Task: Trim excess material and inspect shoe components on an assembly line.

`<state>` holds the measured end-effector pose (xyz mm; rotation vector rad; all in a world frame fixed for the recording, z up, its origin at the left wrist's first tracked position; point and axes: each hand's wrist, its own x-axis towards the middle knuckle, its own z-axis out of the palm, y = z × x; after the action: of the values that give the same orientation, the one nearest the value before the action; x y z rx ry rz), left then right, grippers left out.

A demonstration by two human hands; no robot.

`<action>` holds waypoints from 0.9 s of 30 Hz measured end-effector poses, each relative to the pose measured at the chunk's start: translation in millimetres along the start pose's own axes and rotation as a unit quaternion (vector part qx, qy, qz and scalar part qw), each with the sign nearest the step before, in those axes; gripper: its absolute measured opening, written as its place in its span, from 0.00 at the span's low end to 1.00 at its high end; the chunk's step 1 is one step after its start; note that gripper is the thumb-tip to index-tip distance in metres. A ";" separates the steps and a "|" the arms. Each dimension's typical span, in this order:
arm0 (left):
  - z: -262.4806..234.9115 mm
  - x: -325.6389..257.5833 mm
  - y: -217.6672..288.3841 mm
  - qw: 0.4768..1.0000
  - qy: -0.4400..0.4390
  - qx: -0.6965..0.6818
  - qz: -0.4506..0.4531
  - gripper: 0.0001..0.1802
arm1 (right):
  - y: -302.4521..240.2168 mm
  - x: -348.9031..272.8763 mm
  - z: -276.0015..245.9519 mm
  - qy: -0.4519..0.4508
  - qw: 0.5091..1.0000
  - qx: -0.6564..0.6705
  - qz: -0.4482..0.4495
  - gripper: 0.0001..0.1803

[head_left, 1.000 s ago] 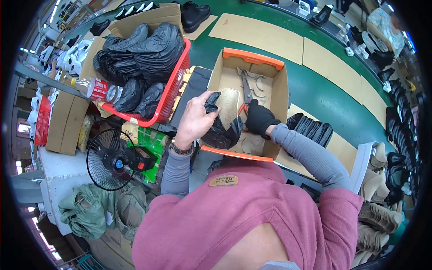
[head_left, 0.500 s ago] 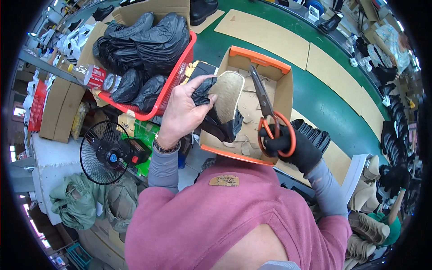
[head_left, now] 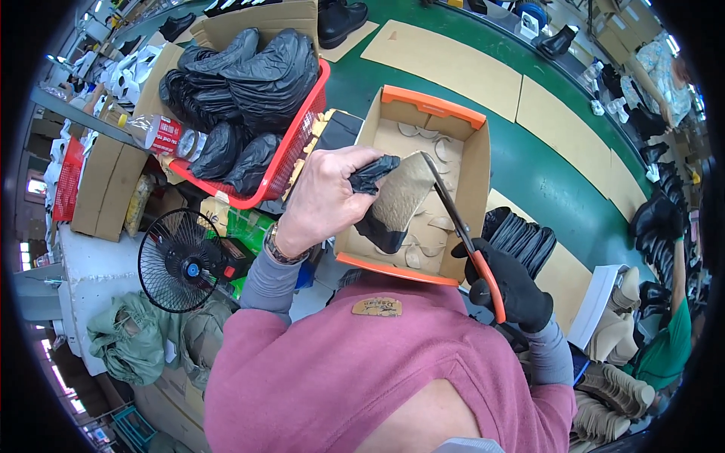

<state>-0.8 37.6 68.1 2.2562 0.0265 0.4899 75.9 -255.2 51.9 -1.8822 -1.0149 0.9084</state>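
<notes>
My bare left hand [head_left: 321,192] grips a shoe upper [head_left: 404,192] with a fuzzy tan bottom and black material, some of it bunched at my fingers. Gloved in black, my right hand [head_left: 517,291] is closed around the orange handles of a pair of scissors [head_left: 453,211]. The blade tips meet the edge of the tan bottom; whether they are parted is hard to see. Below both hands sits a cardboard box [head_left: 474,174] with orange rims. Curved tan trimmings [head_left: 442,151] lie inside it.
A red basket [head_left: 320,98] at the left holds black wrapped bundles [head_left: 272,75] and a plastic bottle [head_left: 162,134]. Nearby stands a black fan [head_left: 181,260]. Stacked black pieces [head_left: 521,238] lie right of the box. Another person's green sleeve [head_left: 668,351] shows at the far right.
My left hand has turned the shoe upper and brought it slightly right. My right hand has moved down, and the scissors have swung so the blades reach the tan edge.
</notes>
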 end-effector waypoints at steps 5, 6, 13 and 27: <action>3.5 3.0 0.9 0.999 -0.026 -0.016 0.012 0.13 | 0.5 2.9 -5.0 -0.021 0.999 -0.036 0.024 0.34; 3.5 3.2 2.1 0.999 -0.025 -0.015 0.011 0.13 | 0.9 3.8 -5.7 -0.026 0.998 -0.036 0.036 0.35; 10.5 -0.2 5.1 0.999 0.020 0.038 0.008 0.07 | 8.7 3.0 -7.9 -0.036 0.999 -0.006 0.006 0.39; 13.0 -2.2 9.4 0.994 0.040 0.081 0.055 0.08 | 16.0 0.6 -7.4 -0.051 0.998 -0.005 -0.031 0.35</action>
<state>0.5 21.6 66.4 2.4048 -0.0169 0.6568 87.5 -262.7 40.8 -1.8190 -1.1346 0.9733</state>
